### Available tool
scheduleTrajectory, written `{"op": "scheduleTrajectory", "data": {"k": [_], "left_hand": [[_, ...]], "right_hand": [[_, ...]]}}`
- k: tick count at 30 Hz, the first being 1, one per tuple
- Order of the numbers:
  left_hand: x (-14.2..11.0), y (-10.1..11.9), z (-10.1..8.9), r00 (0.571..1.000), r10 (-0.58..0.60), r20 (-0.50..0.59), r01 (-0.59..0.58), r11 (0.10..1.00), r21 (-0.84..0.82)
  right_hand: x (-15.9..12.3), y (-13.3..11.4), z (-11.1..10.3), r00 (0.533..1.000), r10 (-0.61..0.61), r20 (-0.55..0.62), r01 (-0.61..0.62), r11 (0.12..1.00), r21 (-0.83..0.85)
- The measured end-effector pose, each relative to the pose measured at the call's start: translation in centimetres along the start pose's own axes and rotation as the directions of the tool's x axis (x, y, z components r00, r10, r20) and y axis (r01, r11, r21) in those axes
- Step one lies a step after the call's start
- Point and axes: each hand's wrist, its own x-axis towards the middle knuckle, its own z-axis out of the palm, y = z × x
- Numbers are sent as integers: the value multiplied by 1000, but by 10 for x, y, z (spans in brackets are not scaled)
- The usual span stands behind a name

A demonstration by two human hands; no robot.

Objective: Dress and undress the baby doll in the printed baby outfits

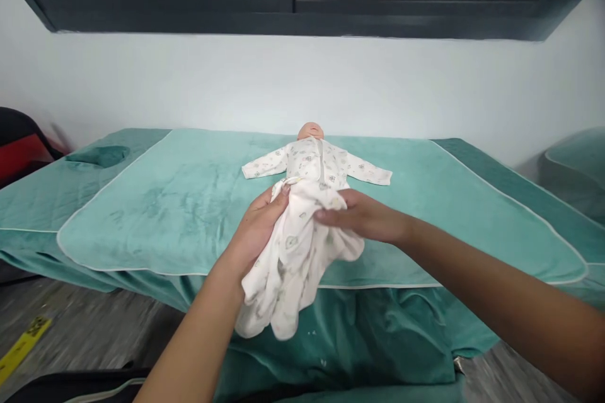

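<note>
Basically L hand (259, 220) & R hand (354, 215) both hold bunched baby clothes (295, 245), in front of dressed doll (309, 132) on bed (146, 208); loose folds hang past bed edge, so slack grip could prob. drop 'em on floor (101, 321).

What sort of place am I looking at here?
Possibly a massage or baby-care practice room: a teal-covered bed has an oval hollow near its left end, and a doll-like head shows above a small printed top.
</note>
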Motion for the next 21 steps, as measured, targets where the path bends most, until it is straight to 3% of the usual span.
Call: {"op": "scheduleTrajectory", "data": {"k": [2, 5, 8, 10, 12, 15, 17, 21], "left_hand": [[-1, -1, -4, 986, -77, 146, 72, 997, 39], [0, -4, -8, 931, -173, 321, 129, 979, 156], [5, -11, -9, 965, -155, 212, 140, 987, 81], [10, -16, -8, 993, -89, 72, 95, 993, -75], [15, -20, -6, 999, -41, -6, 39, 982, -183], [16, -26, -5, 998, -54, 40, 62, 972, -226], [14, -30, -6, 989, -117, 95, 137, 961, -239], [4, -39, -11, 960, -206, 188, 231, 965, -126]], "right_hand": [[4, 7, 1, 991, -43, -128, 61, 989, 134], [12, 18, 2, 954, -45, -298, 110, 973, 204], [16, 24, 2, 908, -18, -419, 102, 978, 180], [15, 25, 1, 916, -4, -401, 53, 992, 111], [12, 25, 0, 972, 37, -233, -33, 999, 22], [9, 24, -2, 991, 133, 6, -133, 989, -65], [10, 26, -2, 990, 134, -48, -136, 990, -37], [14, 36, 2, 935, 95, -340, -21, 977, 213]]}}
